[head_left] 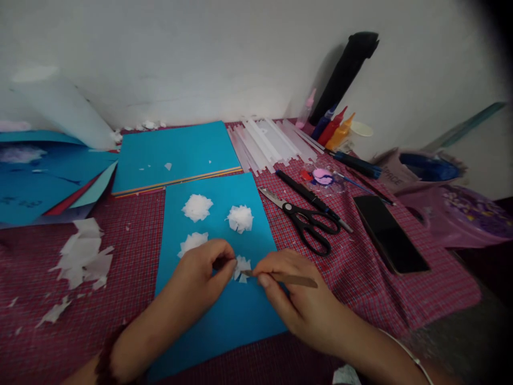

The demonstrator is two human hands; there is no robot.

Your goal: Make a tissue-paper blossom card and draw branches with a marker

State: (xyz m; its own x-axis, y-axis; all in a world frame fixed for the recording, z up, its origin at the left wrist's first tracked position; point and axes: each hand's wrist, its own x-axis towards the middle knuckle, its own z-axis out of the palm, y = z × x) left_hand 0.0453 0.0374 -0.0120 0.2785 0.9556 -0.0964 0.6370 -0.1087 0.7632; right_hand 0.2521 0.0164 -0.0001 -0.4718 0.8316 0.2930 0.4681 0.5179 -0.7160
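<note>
A blue sheet of paper lies in front of me on the red checked cloth. Three fluffy white tissue tufts sit on it: one at upper left, one at upper right, one just above my left hand. My left hand is closed in a pinch on a small bunch of white tissue pieces. My right hand is closed on a thin flat stick whose tip touches that tissue.
Black-handled scissors, a black pen, a dark phone and a small paint palette lie to the right. Glue sticks and coloured bottles stand at the back. A stack of blue sheets and tissue scraps lie to the left.
</note>
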